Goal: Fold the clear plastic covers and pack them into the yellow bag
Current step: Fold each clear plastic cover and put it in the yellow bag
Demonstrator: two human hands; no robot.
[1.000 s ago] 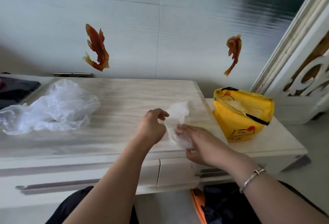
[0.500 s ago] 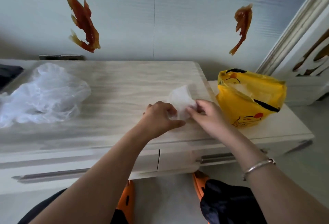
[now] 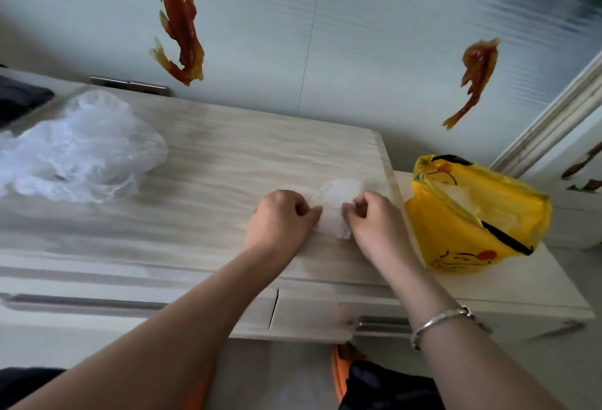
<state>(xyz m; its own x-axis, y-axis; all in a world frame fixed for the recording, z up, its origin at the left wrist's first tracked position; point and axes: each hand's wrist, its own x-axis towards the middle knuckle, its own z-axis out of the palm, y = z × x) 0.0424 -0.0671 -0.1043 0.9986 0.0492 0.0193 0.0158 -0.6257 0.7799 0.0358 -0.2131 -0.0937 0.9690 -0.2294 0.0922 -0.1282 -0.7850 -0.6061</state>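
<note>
A small, folded clear plastic cover (image 3: 335,204) lies on the pale wooden cabinet top (image 3: 228,165). My left hand (image 3: 281,219) pinches its left edge and my right hand (image 3: 371,217) pinches its right edge, both with curled fingers. A heap of crumpled clear plastic covers (image 3: 78,149) sits at the far left of the top. The yellow bag (image 3: 469,214) with a duck print stands open on a lower shelf just right of my right hand, with clear plastic showing inside.
Two orange fish decals (image 3: 180,28) are stuck on the wall behind. A dark object (image 3: 19,100) lies at the far left edge. Drawer handles (image 3: 81,302) run along the cabinet front. A white carved door frame (image 3: 560,123) stands at the right.
The cover was held upright a second ago; both hands have pressed it down flatter on the top and now pinch it at its two sides. The view has shifted.
</note>
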